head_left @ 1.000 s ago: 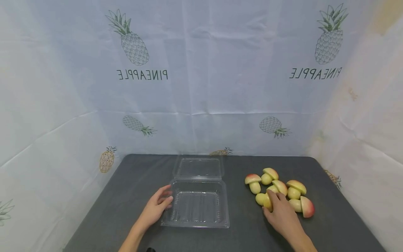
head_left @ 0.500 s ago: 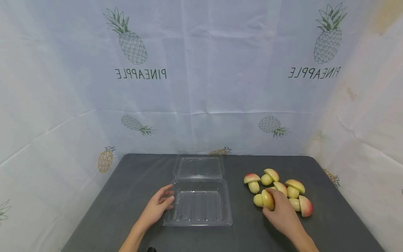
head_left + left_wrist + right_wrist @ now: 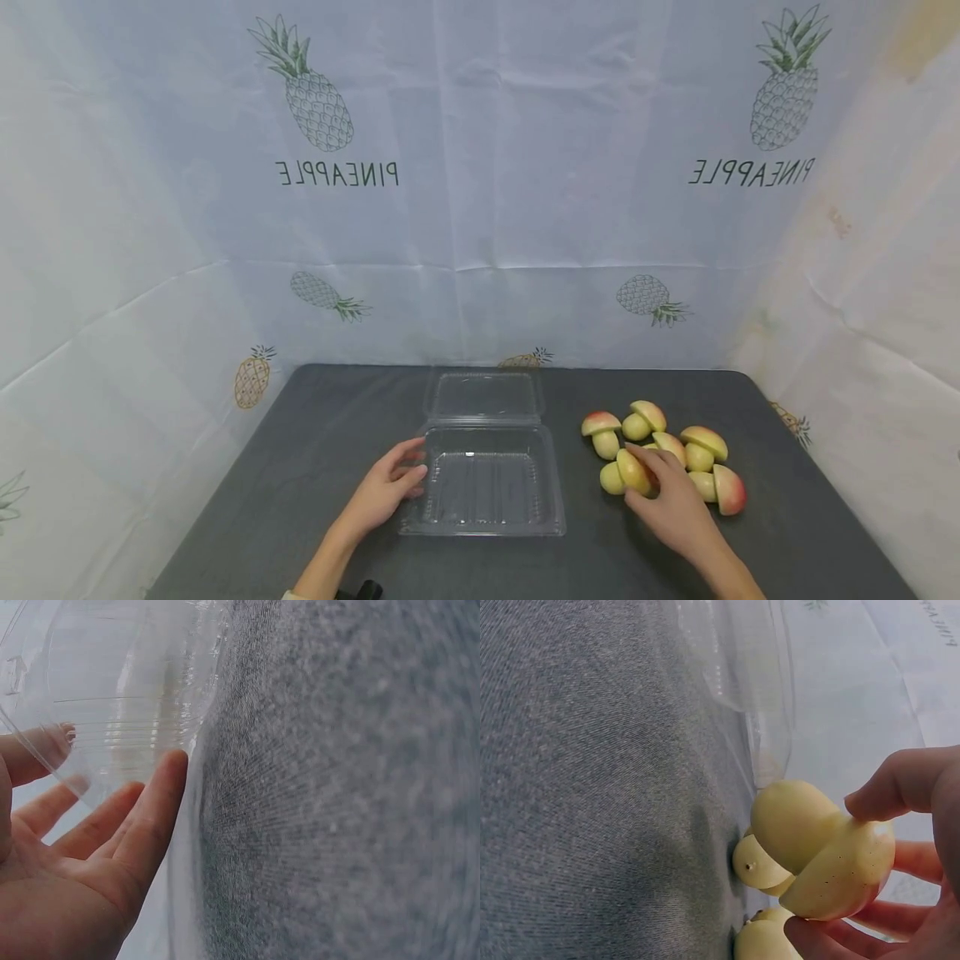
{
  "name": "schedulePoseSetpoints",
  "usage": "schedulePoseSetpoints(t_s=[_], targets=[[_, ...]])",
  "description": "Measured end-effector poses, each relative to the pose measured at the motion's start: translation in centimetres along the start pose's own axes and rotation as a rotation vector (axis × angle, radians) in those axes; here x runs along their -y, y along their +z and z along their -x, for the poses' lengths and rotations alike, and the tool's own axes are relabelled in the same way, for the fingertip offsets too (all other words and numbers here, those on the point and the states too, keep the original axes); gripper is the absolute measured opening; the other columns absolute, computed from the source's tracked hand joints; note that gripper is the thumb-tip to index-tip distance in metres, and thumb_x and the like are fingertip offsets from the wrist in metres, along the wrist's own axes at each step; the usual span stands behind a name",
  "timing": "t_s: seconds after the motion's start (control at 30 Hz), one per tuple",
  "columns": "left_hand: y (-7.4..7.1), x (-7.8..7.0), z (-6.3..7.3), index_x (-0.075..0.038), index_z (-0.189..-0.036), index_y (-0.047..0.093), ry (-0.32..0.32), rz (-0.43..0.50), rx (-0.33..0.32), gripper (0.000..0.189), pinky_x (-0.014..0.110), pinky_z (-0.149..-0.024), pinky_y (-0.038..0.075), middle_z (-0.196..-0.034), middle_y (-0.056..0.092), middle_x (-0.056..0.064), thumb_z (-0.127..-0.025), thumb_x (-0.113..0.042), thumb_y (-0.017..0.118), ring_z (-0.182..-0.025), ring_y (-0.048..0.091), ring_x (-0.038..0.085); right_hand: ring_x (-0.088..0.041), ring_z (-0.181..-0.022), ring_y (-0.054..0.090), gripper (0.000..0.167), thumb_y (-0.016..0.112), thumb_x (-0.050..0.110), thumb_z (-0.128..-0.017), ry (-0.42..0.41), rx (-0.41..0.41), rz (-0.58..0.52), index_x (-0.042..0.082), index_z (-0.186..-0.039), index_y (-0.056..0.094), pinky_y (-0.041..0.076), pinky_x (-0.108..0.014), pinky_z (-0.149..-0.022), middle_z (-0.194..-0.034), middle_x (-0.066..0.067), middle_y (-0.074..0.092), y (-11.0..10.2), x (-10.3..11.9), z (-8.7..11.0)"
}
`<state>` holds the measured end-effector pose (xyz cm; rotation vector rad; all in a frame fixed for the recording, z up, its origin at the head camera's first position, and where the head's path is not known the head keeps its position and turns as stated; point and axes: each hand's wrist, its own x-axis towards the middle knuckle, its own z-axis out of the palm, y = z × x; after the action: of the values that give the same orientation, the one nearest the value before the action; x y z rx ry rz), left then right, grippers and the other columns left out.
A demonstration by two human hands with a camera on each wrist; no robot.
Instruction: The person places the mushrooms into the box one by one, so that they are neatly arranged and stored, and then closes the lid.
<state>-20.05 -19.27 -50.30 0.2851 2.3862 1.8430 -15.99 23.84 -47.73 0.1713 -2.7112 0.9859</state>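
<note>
A clear plastic clamshell box (image 3: pixel 483 525) lies on the dark table with its lid (image 3: pixel 486 396) folded back. At the box's left wall is my left hand (image 3: pixel 381 493), thumb apart from the loosely extended fingers, which meet the plastic in the left wrist view. My right hand (image 3: pixel 670 500) holds a yellow mushroom-shaped piece (image 3: pixel 840 862) by its rounded cap, between thumb and fingers. The piece's stem (image 3: pixel 611 478) points left, toward the box. Within the box, only its ridged bottom shows.
Several similar mushroom-shaped pieces, some with red-tinged caps, lie around my right hand, among them one at the far left (image 3: pixel 602 433) and one at the right (image 3: pixel 720 489). A white cloth (image 3: pixel 480 208) with pineapple prints hangs behind and beside the table (image 3: pixel 352 417).
The clamshell box has slid a little to the right, with my left hand following at its side. My right hand has taken hold of the mushroom-shaped piece and shifted it slightly left.
</note>
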Motion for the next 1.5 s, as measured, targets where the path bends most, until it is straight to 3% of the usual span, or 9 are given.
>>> schedulePoseSetpoints(t_s=[0.47, 0.7, 1.13, 1.33, 1.5], targets=[[0.3, -0.3, -0.2, 0.001, -0.152, 0.042, 0.005, 0.016, 0.083, 0.06, 0.04, -0.084, 0.061, -0.142, 0.049, 0.03, -0.1, -0.016, 0.068, -0.119, 0.061, 0.039, -0.024, -0.105, 0.057, 0.052, 0.076, 0.012, -0.086, 0.023, 0.014, -0.066, 0.004, -0.134, 0.058, 0.054, -0.034, -0.079, -0.121, -0.009, 0.061, -0.6, 0.7, -0.3], [0.7, -0.6, -0.4, -0.001, -0.155, 0.038, -0.006, 0.032, 0.132, 0.067, 0.04, -0.085, 0.061, -0.148, 0.043, 0.03, -0.099, -0.018, 0.07, -0.121, 0.06, 0.037, -0.025, -0.11, 0.057, 0.049, 0.075, 0.014, -0.09, 0.023, 0.028, -0.144, 0.003, -0.135, 0.058, 0.057, -0.038, -0.083, -0.126, -0.009, 0.061, -1.1, 1.6, -0.6], [0.9, -0.5, -1.0, 0.0, -0.154, 0.04, 0.017, 0.049, 0.136, 0.066, 0.032, -0.084, 0.06, -0.154, 0.038, 0.029, -0.097, -0.014, 0.071, -0.126, 0.056, 0.043, -0.029, -0.116, 0.059, 0.048, 0.074, 0.016, -0.094, -0.044, 0.006, -0.202, 0.004, -0.138, 0.058, 0.058, -0.039, -0.087, -0.131, -0.009, 0.061, -1.3, 3.0, -1.1], [1.1, -0.4, -1.4, -0.001, -0.155, 0.039, 0.001, 0.052, 0.161, 0.066, 0.039, -0.088, 0.06, -0.157, 0.035, 0.028, -0.098, -0.015, 0.07, -0.132, 0.051, 0.044, -0.025, -0.113, 0.059, 0.052, 0.074, 0.018, -0.095, -0.049, 0.012, -0.208, 0.006, -0.142, 0.056, 0.057, -0.047, -0.087, -0.133, -0.008, 0.06, -1.2, 3.7, -1.4], [1.2, -0.3, -1.7, -0.001, -0.156, 0.036, -0.002, 0.074, 0.191, 0.068, 0.043, -0.09, 0.059, -0.159, 0.031, 0.028, -0.099, -0.015, 0.07, -0.136, 0.046, 0.046, -0.02, -0.109, 0.057, 0.051, 0.073, 0.019, -0.096, -0.057, 0.023, -0.227, 0.006, -0.142, 0.056, 0.058, -0.043, -0.088, -0.133, -0.007, 0.06, -0.9, 4.2, -1.5]])
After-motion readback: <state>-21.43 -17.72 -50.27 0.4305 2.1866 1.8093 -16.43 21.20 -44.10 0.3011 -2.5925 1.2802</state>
